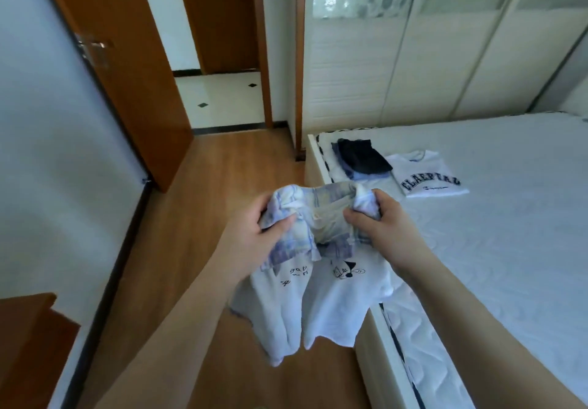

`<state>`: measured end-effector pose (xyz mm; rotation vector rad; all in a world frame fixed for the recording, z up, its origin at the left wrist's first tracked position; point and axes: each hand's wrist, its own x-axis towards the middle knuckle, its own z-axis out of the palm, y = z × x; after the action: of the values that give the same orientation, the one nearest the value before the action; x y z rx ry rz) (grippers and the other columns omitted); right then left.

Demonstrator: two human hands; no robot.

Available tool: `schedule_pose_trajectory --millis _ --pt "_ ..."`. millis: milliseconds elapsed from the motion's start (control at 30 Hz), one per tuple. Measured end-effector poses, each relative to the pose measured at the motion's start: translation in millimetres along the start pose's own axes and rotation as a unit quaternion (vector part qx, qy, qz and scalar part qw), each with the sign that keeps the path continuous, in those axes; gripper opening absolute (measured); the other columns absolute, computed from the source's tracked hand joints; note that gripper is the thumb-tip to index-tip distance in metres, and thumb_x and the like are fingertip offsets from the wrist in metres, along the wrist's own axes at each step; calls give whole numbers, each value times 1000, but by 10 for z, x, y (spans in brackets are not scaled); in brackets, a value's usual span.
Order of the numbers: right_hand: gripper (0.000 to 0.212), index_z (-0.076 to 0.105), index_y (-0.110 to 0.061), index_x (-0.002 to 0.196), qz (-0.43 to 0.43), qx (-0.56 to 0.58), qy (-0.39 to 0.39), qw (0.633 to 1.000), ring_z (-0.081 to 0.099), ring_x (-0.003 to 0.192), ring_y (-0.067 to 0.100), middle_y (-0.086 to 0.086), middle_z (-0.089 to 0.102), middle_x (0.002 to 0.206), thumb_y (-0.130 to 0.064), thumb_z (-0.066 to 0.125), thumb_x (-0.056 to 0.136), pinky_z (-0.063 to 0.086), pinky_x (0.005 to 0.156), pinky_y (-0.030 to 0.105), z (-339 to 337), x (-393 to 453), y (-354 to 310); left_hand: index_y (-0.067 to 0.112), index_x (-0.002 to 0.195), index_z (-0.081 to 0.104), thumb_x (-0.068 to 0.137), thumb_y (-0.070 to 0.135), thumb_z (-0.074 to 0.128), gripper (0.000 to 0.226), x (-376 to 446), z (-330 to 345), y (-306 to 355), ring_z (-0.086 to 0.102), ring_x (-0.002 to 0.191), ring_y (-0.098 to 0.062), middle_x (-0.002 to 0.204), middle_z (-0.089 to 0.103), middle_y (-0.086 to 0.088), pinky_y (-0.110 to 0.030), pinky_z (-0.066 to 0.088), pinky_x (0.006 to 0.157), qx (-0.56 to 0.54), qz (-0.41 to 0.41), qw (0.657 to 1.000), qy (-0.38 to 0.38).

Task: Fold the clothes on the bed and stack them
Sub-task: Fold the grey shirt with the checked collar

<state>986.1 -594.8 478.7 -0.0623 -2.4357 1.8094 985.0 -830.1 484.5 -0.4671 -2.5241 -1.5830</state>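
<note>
I hold a white shirt (331, 300) with small cartoon prints and a blue plaid collar up in the air over the bed's near-left corner and the floor. My left hand (257, 233) grips the bunched collar on its left side, and my right hand (378, 220) grips it on the right. The body of the shirt hangs down unfolded between my forearms. On the bed (496, 233), near its far-left corner, lies a stack of folded dark and blue clothes (362, 157). Beside it to the right lies a folded white T-shirt with dark lettering (429, 176).
A white wardrobe (413, 45) with sliding doors stands behind the bed. An open brown door (127, 68) and a doorway are at the left, with wooden floor (203, 205) between wall and bed. A brown piece of furniture (28, 345) sits at the lower left.
</note>
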Motion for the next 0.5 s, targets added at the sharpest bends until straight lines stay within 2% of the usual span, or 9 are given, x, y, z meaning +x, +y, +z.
schedule_pose_trajectory --millis 67,200,300,400,500 --pt "27 55 -1 91 8 12 38 999 56 71 21 19 62 82 -18 74 83 49 74 45 17 152 -34 32 99 59 92 33 63 9 350 -19 -82 64 84 -4 92 69 9 -12 46 69 -10 22 998 -50" --pt "28 55 -13 82 37 4 109 993 53 64 12 1 59 70 -33 72 73 44 65 34 -5 354 8 36 102 57 91 46 56 15 991 111 -201 63 86 -1 93 68 13 -11 45 69 -8 59 989 -138" --pt "23 53 -16 78 61 1 158 986 51 61 10 -6 55 65 -27 73 78 42 61 30 -125 455 124 21 103 56 93 44 57 26 1380 342 -261 62 84 -12 93 67 -3 -24 48 72 -4 81 976 -203" --pt "22 53 -9 83 85 13 210 974 51 66 14 0 54 70 -19 73 82 43 66 34 -350 542 265 31 95 56 94 44 58 13 1758 628 -254 61 83 2 93 65 7 -11 44 69 -15 108 963 -246" --pt "30 51 -10 82 100 -2 271 957 48 64 14 -1 51 68 -33 70 79 41 64 34 -578 619 388 22 98 55 95 43 56 21 2171 972 -227 60 85 10 91 66 8 -8 43 74 -22 115 949 -294"
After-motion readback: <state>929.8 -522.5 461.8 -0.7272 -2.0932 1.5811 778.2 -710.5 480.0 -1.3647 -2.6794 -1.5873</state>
